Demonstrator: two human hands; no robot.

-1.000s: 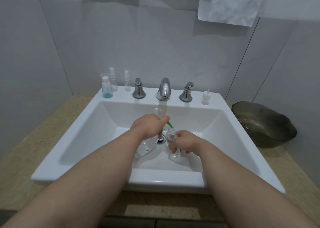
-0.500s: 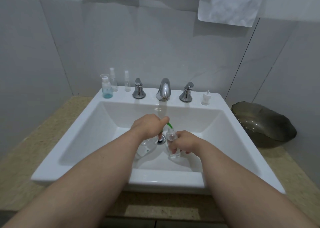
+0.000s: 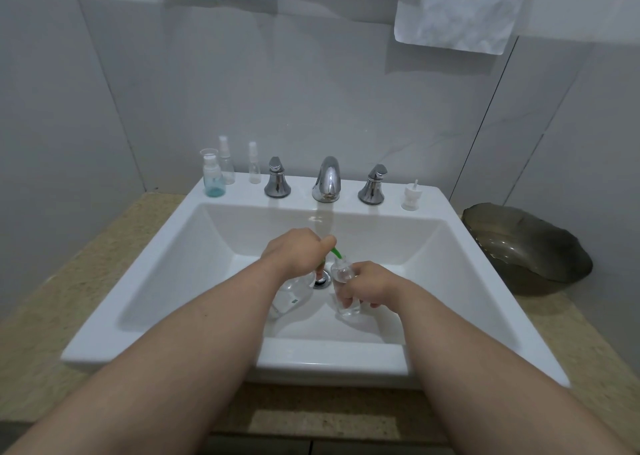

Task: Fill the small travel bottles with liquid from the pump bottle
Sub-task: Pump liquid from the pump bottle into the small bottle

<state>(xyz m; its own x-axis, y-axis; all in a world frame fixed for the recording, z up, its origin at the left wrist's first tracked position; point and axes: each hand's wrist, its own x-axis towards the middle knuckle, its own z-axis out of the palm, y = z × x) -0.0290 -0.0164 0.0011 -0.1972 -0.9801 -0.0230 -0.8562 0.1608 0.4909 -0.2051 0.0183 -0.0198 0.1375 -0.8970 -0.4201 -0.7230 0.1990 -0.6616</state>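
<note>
Over the white sink basin [image 3: 194, 267], my left hand [image 3: 294, 252] grips the top of a clear pump bottle [image 3: 291, 297], its body tilted below the hand. The green pump nozzle [image 3: 336, 253] points into the open neck of a small clear travel bottle [image 3: 343, 281]. My right hand [image 3: 370, 286] holds that bottle upright, fingers curled round it. On the sink ledge at the back left stand a travel bottle with blue liquid [image 3: 213, 177] and two clear spray bottles [image 3: 225, 160] [image 3: 254, 163]. A small white spray cap [image 3: 412, 196] lies on the ledge at the right.
A chrome faucet [image 3: 327, 179] with two handles [image 3: 277, 182] [image 3: 373, 184] stands at the back of the sink. A dark glass dish [image 3: 530, 246] sits on the beige counter [image 3: 52, 298] to the right. White towels [image 3: 464, 7] hang on the grey tiled wall.
</note>
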